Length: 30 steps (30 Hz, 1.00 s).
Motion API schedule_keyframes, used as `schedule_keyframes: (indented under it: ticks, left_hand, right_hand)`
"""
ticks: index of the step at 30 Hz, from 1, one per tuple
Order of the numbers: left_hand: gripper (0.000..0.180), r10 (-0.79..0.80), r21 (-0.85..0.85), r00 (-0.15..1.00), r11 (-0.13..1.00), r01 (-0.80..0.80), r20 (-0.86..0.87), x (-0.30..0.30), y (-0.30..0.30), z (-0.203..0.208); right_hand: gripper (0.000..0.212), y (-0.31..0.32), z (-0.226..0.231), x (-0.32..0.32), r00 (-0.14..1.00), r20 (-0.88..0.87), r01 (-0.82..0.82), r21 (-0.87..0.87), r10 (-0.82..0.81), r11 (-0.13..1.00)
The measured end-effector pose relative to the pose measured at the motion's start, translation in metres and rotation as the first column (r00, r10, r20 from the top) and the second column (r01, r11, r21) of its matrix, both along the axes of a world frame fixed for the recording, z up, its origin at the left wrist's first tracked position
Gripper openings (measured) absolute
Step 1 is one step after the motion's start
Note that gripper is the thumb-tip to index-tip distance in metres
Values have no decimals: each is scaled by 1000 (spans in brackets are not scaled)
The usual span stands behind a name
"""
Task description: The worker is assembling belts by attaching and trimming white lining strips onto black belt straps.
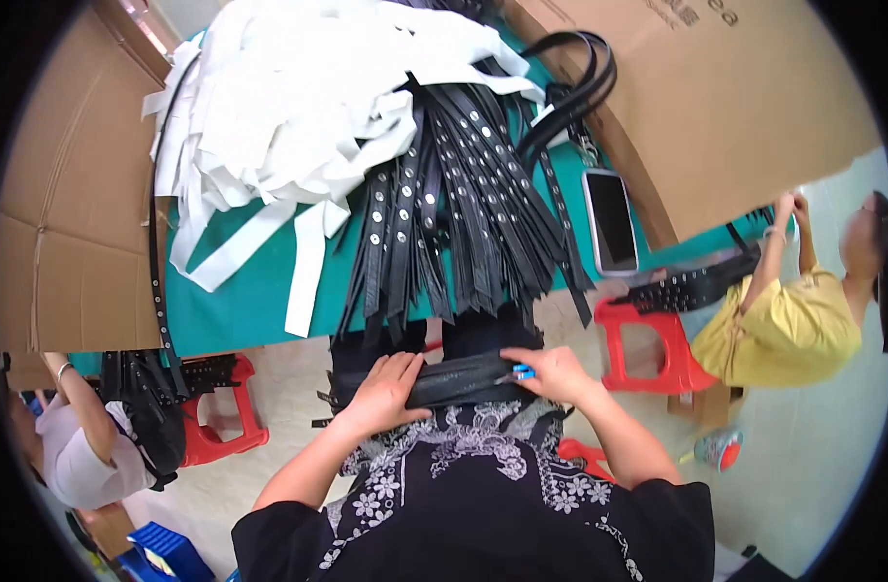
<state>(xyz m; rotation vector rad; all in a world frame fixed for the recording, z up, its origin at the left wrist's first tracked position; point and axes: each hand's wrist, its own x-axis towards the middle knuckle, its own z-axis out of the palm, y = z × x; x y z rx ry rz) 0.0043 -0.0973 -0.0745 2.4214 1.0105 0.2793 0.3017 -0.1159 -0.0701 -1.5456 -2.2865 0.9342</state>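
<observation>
Across my lap lies a bundle of black leather-like straps [453,382]. My left hand [386,390] rests on its left part, fingers stretched out and pressed flat over it. At the bundle's right end, my right hand [557,376] is closed round a small blue-handled tool [524,372], which looks like thread snips; its tip is over the straps. Ahead on the green table [259,310], many black straps with metal eyelets [453,184] hang toward me over the front edge.
White strips [298,97] pile up behind the eyelet straps. A phone [611,223] lies at the right. Cardboard boxes [85,194] flank the table. Co-workers sit at both sides, one in a yellow top [788,330], near red stools [657,344]. A cup [720,451] stands at right.
</observation>
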Motion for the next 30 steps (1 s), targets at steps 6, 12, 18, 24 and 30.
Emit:
schedule_keyframes:
  ticks: [6,12,18,24,30]
  left_hand:
    - [29,206,-413,941,907,-79,270,-1,45,76]
    - [12,411,82,865,889,-450,287,5,148,89]
    - [14,378,114,888,901,-418,263,56,171,85]
    - [12,318,-42,894,946,-321,317,98,162,83]
    - [9,413,-234,794,910,-342,446,92,143,76]
  right_hand:
    - [19,85,63,-22,982,-183,95,292,-42,951]
    - [26,140,135,3,274,-953,-668,-89,133,738]
    - [26,161,107,18,692,-381,642,-64,-613,764]
    - [31,199,66,45,836,111,529,95,-537,844]
    - [31,218,88,62,972,-3,235,-24,-235,972]
